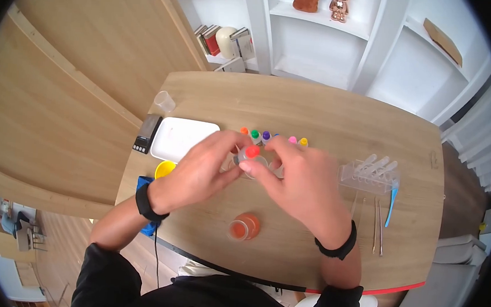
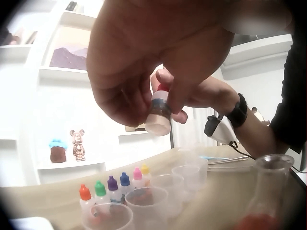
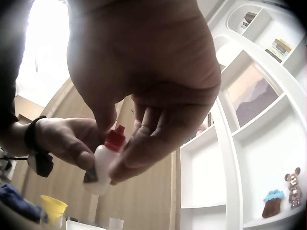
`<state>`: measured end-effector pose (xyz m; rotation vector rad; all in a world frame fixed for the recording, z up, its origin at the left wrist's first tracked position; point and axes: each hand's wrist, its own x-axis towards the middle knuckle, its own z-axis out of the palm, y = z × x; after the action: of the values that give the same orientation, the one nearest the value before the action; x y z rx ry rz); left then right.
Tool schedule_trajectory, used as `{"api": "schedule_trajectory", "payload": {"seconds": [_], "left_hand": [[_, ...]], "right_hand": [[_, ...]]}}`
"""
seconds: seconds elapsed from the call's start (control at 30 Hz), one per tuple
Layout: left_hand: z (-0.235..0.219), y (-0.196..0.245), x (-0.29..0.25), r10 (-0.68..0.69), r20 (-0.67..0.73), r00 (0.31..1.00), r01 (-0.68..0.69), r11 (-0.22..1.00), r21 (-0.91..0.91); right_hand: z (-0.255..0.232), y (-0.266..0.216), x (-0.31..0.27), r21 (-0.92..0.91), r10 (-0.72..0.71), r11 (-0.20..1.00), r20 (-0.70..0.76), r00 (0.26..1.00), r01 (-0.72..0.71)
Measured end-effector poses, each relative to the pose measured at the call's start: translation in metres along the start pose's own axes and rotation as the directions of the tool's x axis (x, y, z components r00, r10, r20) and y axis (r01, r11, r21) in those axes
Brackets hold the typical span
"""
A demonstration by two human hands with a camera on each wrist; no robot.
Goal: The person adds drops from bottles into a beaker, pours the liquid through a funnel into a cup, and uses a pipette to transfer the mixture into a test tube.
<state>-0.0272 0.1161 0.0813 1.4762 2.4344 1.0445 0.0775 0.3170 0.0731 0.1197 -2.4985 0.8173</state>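
A small white squeeze dropper bottle with a red cap (image 3: 114, 139) is held up over the table between both hands. My left hand (image 1: 201, 164) pinches its body, the thumb pressed near the dark label in the right wrist view. My right hand (image 1: 306, 184) grips the same bottle from the other side, fingers curled along it close to the cap. The cap is on the bottle (image 2: 159, 115). Beneath the hands stand several clear plastic cups (image 2: 146, 201), partly hidden in the head view. Behind them is a row of dropper bottles with coloured caps (image 1: 255, 135).
A flask with orange-red liquid (image 1: 246, 227) stands near the front edge. To the left are a white tray (image 1: 184, 137), a black scale (image 1: 146, 134), a yellow cup (image 1: 164, 169) and a clear cup (image 1: 165, 101). At right, a clear tube rack (image 1: 367, 177) and metal rods (image 1: 378, 227).
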Motion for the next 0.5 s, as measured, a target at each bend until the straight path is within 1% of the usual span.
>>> {"api": "schedule_trajectory", "payload": {"seconds": [0.1, 0.2, 0.23, 0.27, 0.37, 0.5], "left_hand": [[-0.007, -0.029, 0.011, -0.2, 0.03, 0.979, 0.197, 0.977, 0.087], [-0.008, -0.072, 0.021, -0.265, 0.063, 0.962, 0.252, 0.955, 0.158], [-0.007, -0.085, 0.024, -0.29, 0.071, 0.954, 0.273, 0.944, 0.184], [-0.007, -0.094, 0.027, -0.299, 0.08, 0.951, 0.275, 0.934, 0.227], [0.001, -0.119, 0.034, -0.315, 0.094, 0.944, 0.281, 0.921, 0.27], [0.016, -0.134, 0.039, -0.308, 0.16, 0.938, 0.254, 0.923, 0.29]], "right_hand": [[-0.013, 0.002, -0.001, 0.08, 0.063, 0.995, -0.041, 0.997, -0.06], [-0.02, 0.008, 0.001, 0.067, 0.079, 0.995, -0.111, 0.991, -0.072], [-0.021, 0.009, 0.001, 0.066, 0.083, 0.995, -0.11, 0.991, -0.076], [-0.022, 0.01, 0.001, 0.064, 0.085, 0.995, -0.108, 0.99, -0.078], [-0.023, 0.011, 0.001, 0.068, 0.079, 0.995, -0.108, 0.991, -0.072], [-0.023, 0.012, 0.003, 0.038, 0.077, 0.997, -0.106, 0.991, -0.074]]}}
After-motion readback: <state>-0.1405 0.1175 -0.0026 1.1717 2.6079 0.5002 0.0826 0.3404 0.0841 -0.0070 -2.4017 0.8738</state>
